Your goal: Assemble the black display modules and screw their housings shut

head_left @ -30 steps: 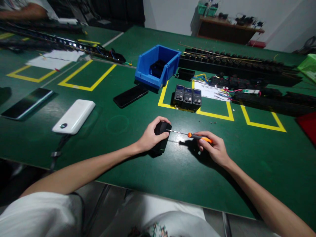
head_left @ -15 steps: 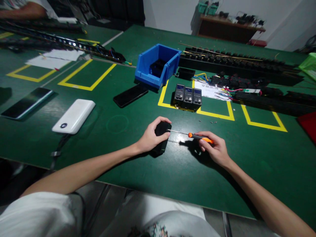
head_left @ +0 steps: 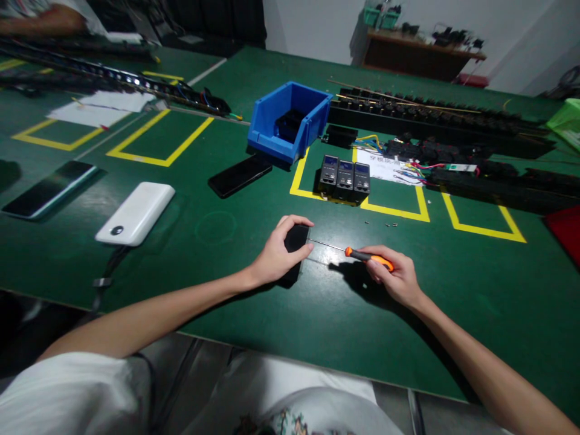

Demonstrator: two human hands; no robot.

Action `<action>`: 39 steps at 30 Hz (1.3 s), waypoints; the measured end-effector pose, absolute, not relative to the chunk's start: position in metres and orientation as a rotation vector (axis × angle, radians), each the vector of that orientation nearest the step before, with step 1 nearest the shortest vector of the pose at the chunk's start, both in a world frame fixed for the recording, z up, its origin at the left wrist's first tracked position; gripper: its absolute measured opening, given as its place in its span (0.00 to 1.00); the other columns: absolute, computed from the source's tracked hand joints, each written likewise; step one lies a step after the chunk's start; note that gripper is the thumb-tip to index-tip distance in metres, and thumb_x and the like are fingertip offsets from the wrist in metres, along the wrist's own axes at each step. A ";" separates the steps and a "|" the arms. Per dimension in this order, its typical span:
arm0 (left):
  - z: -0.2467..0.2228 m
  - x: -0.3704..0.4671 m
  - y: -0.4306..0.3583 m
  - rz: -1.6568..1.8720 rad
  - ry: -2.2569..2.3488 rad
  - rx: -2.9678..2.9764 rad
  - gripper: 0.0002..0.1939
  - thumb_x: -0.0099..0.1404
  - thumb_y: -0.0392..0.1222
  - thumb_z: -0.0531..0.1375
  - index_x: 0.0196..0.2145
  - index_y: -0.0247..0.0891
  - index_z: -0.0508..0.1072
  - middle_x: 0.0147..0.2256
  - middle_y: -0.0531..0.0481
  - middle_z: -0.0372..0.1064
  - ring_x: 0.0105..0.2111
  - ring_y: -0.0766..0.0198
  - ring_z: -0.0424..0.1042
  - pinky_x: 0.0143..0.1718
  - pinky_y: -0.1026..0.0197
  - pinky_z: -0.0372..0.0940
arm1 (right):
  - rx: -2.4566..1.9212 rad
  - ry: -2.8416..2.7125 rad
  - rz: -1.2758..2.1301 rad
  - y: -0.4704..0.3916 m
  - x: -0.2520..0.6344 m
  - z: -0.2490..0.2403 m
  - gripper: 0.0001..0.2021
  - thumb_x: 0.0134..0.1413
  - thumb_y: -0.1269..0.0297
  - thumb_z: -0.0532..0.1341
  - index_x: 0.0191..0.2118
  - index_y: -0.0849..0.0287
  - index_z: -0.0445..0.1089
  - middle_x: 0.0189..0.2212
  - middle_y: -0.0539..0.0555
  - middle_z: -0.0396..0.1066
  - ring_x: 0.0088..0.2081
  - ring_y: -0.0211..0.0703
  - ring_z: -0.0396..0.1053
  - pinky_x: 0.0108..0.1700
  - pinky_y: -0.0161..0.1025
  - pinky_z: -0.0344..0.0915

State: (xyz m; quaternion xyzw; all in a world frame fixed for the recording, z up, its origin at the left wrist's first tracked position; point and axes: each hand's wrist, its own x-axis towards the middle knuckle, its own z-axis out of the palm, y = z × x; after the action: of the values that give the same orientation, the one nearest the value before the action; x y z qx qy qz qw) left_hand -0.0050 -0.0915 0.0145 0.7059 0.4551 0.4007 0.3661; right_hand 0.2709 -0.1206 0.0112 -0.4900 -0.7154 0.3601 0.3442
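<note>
My left hand (head_left: 277, 251) grips a black box-shaped module (head_left: 296, 239) on the green table, thumb and fingers around its sides. An orange and black screwdriver (head_left: 359, 255) is pinched in my right hand (head_left: 395, 275). Its thin shaft points left, and the tip meets the module's right-hand face beside my left thumb. Whether a screw sits under the tip is too small to tell. Beyond my hands stand three black modules (head_left: 345, 177) in a row. A few tiny screws (head_left: 390, 225) lie on the table between them and my right hand.
A blue bin (head_left: 272, 130) with black parts stands past a black phone (head_left: 240, 175). To the left lie a white power bank (head_left: 136, 212) with a cable and another phone (head_left: 49, 188). Black strips with wires (head_left: 453, 154) stretch along the back right. Another person's arm (head_left: 43, 25) shows far left.
The module has tilted slightly under my left hand. My right hand has turned the screwdriver handle a little, its tip staying at the module's face.
</note>
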 end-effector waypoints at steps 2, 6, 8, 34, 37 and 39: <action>0.013 -0.005 -0.092 1.048 1.177 1.814 0.16 0.61 0.39 0.61 0.48 0.40 0.67 0.46 0.47 0.66 0.48 0.56 0.67 0.52 0.52 0.61 | -1.259 -1.852 0.975 -0.121 0.271 0.011 0.14 0.61 0.56 0.58 0.44 0.59 0.75 0.20 0.48 0.69 0.18 0.34 0.61 0.21 0.33 0.56; 0.013 -0.005 -0.093 1.059 1.177 1.800 0.16 0.61 0.40 0.61 0.48 0.40 0.67 0.46 0.47 0.66 0.48 0.56 0.67 0.52 0.53 0.61 | -1.247 -1.856 1.010 -0.121 0.270 0.011 0.15 0.60 0.55 0.58 0.44 0.60 0.75 0.18 0.47 0.66 0.16 0.34 0.60 0.20 0.33 0.55; 0.013 -0.005 -0.093 1.047 1.172 1.792 0.16 0.61 0.40 0.61 0.48 0.40 0.67 0.46 0.47 0.66 0.48 0.56 0.67 0.52 0.53 0.61 | -1.246 -1.849 1.021 -0.121 0.270 0.010 0.15 0.60 0.55 0.59 0.44 0.60 0.74 0.17 0.46 0.65 0.16 0.34 0.59 0.20 0.33 0.55; 0.015 0.004 -0.052 0.926 1.244 1.915 0.14 0.61 0.36 0.59 0.45 0.41 0.70 0.39 0.51 0.63 0.40 0.61 0.65 0.46 0.57 0.62 | -1.298 -1.476 1.742 -0.039 0.260 0.031 0.17 0.53 0.51 0.65 0.32 0.63 0.74 0.17 0.46 0.66 0.14 0.26 0.51 0.15 0.28 0.43; 0.015 0.002 -0.040 0.927 1.266 1.915 0.13 0.61 0.37 0.59 0.45 0.41 0.70 0.41 0.50 0.63 0.41 0.61 0.65 0.47 0.56 0.62 | -1.330 -1.656 1.477 -0.033 0.256 0.027 0.17 0.53 0.51 0.65 0.33 0.62 0.76 0.14 0.45 0.63 0.14 0.28 0.53 0.16 0.29 0.45; 0.014 0.001 -0.035 0.924 1.267 1.915 0.13 0.62 0.38 0.59 0.45 0.41 0.69 0.41 0.50 0.64 0.42 0.60 0.65 0.48 0.56 0.61 | -1.308 -1.758 1.280 -0.032 0.255 0.022 0.15 0.53 0.53 0.65 0.35 0.62 0.77 0.16 0.47 0.67 0.16 0.31 0.58 0.18 0.30 0.51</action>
State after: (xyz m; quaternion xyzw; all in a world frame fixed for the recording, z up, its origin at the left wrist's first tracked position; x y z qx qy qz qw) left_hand 0.0008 -0.0353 0.0144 0.7312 0.4837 0.3527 0.3271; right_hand 0.2552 -0.0320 0.0219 -0.4920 -0.6613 0.4817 0.2976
